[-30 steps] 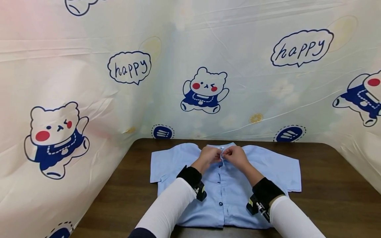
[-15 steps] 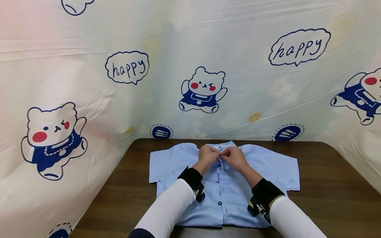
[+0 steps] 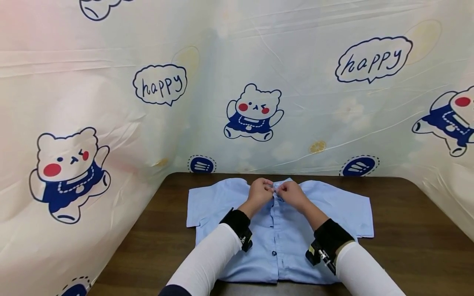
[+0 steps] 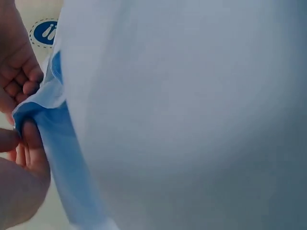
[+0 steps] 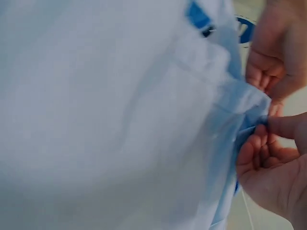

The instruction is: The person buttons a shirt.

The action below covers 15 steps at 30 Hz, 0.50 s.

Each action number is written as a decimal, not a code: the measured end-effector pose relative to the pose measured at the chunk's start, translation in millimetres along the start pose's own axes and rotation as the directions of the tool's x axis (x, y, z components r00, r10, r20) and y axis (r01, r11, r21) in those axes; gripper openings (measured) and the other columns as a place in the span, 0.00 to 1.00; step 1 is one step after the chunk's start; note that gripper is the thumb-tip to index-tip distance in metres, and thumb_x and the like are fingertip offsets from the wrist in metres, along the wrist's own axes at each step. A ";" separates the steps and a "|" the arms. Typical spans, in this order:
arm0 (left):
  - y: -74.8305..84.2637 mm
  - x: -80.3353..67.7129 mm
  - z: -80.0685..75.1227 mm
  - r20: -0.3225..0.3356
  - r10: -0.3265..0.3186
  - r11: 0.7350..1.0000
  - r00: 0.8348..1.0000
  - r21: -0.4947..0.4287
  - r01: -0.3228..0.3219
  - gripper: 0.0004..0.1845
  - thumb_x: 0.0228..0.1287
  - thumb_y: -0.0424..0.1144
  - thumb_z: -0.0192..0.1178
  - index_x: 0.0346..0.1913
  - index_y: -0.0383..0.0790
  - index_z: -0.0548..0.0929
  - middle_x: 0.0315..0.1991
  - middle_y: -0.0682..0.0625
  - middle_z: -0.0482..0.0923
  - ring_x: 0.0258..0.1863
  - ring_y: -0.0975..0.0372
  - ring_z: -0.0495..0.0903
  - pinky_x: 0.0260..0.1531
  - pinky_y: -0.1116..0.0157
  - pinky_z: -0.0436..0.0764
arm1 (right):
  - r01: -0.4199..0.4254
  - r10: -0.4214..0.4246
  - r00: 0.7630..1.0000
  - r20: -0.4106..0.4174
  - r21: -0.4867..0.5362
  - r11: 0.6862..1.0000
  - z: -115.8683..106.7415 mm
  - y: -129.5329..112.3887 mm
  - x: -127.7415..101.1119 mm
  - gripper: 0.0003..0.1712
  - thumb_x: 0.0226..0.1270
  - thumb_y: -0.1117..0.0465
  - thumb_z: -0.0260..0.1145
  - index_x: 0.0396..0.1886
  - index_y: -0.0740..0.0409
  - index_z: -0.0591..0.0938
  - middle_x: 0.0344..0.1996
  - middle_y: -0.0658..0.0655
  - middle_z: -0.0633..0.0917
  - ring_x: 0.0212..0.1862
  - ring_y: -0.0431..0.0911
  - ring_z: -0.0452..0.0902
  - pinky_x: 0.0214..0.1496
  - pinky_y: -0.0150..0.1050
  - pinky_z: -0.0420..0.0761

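A light blue short-sleeved shirt lies spread out with its collar at the far side. My left hand is at the top of the front placket, just below the collar, thumb and fingers pinching the cloth. Facing it, my right hand pinches the placket edge from the other side. In the right wrist view the shirt edge is raised between both hands, and a dark button shows farther up. Lower on the front sits another dark button. Fingers hide the spot where the hands meet.
The shirt is on a dark brown wooden table. Behind it hangs a pale curtain printed with bears and "happy" bubbles. Black straps with small cameras circle both wrists.
Half a second ago the hands were close together at the placket. Now the left hand's fingers are lifted and more spread, with a small gap to the right hand. The shirt stays in place.
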<state>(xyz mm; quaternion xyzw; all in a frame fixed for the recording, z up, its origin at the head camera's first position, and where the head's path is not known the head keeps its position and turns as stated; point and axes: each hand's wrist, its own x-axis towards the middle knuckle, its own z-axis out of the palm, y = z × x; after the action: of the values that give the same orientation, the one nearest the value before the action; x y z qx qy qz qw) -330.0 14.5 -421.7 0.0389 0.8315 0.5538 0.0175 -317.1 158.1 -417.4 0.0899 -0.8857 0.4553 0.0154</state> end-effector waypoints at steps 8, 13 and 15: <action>-5.1 -3.6 -0.6 0.042 0.276 0.924 0.960 0.264 -0.277 0.10 0.60 0.28 0.65 0.40 0.40 0.75 0.31 0.52 0.79 0.33 0.63 0.79 0.31 0.69 0.78 | -0.324 0.287 0.944 0.160 0.298 0.898 -4.8 -3.5 2.7 0.16 0.73 0.66 0.53 0.23 0.66 0.74 0.15 0.51 0.67 0.20 0.42 0.62 0.27 0.35 0.65; -4.7 -5.5 1.4 0.012 0.345 0.870 0.939 0.372 -0.324 0.09 0.62 0.30 0.65 0.37 0.41 0.74 0.32 0.51 0.80 0.33 0.60 0.81 0.31 0.68 0.77 | -0.347 0.310 0.938 0.157 0.377 0.859 -3.2 1.1 5.3 0.14 0.73 0.66 0.54 0.28 0.70 0.76 0.18 0.53 0.70 0.23 0.43 0.65 0.28 0.34 0.68; -4.5 -4.9 -2.0 0.025 0.340 0.859 0.940 0.400 -0.321 0.06 0.63 0.31 0.65 0.37 0.40 0.76 0.32 0.51 0.81 0.34 0.61 0.81 0.32 0.68 0.77 | -0.314 0.292 0.950 0.114 0.345 0.885 -1.7 1.4 4.8 0.14 0.72 0.66 0.56 0.27 0.70 0.77 0.17 0.53 0.71 0.23 0.43 0.66 0.29 0.34 0.70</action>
<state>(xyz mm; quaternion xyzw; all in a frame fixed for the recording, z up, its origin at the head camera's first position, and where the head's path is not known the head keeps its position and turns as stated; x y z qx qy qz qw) -325.4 10.5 -425.1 0.1706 0.9077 0.3686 -0.1054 -322.2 159.6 -417.0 -0.0348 -0.7908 0.6031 -0.0987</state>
